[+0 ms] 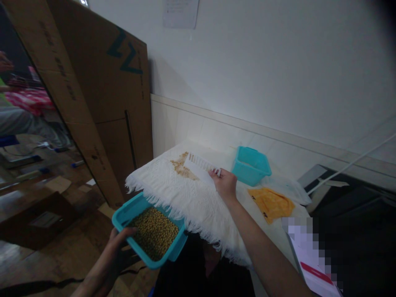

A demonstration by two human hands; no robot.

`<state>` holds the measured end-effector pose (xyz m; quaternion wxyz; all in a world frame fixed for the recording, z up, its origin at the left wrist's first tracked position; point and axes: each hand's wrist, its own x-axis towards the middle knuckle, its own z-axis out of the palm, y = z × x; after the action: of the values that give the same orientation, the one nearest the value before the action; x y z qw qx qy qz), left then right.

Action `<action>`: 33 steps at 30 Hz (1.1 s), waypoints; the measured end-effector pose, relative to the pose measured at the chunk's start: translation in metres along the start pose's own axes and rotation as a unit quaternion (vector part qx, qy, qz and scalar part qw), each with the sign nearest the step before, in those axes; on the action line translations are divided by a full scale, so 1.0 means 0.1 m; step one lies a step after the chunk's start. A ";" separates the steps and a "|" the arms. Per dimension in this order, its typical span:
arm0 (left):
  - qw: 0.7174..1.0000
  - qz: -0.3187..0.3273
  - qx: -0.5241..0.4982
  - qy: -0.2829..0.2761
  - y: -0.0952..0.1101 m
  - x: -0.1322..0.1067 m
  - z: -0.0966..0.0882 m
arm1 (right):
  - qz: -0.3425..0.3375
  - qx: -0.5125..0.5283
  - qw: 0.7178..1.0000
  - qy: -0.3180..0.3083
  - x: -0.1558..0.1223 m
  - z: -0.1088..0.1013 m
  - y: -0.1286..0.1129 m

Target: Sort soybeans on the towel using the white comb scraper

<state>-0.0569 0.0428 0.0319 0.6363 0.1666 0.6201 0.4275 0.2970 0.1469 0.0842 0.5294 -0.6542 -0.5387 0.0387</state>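
My left hand (pixel 116 247) grips the near edge of a teal plastic tray (pixel 123 214) filled with small tan beans (pixel 154 233), held just below the fringed front edge of a white cloth (pixel 185 198) that covers the table. My right hand (pixel 225 183) is stretched out over the cloth, fingers closed on a white comb-like scraper (pixel 201 166). The scraper's far end lies next to a small pile of beans (pixel 183 166) spread on the cloth.
An empty teal tray (pixel 250 165) stands at the back of the table, with a yellow cloth (pixel 270 203) beside it. A large cardboard box (pixel 99 90) leans against the wall at left. Papers (pixel 309 264) lie at the right.
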 end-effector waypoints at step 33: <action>0.999 0.031 0.020 -0.025 -0.02 -0.08 -0.01 | -0.056 0.058 0.995 -0.067 -0.17 -0.01 -0.04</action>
<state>-0.0565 0.0352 0.0357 0.6350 0.2091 0.6069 0.4299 0.2875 0.1331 0.0785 0.5308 -0.5873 -0.6052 0.0838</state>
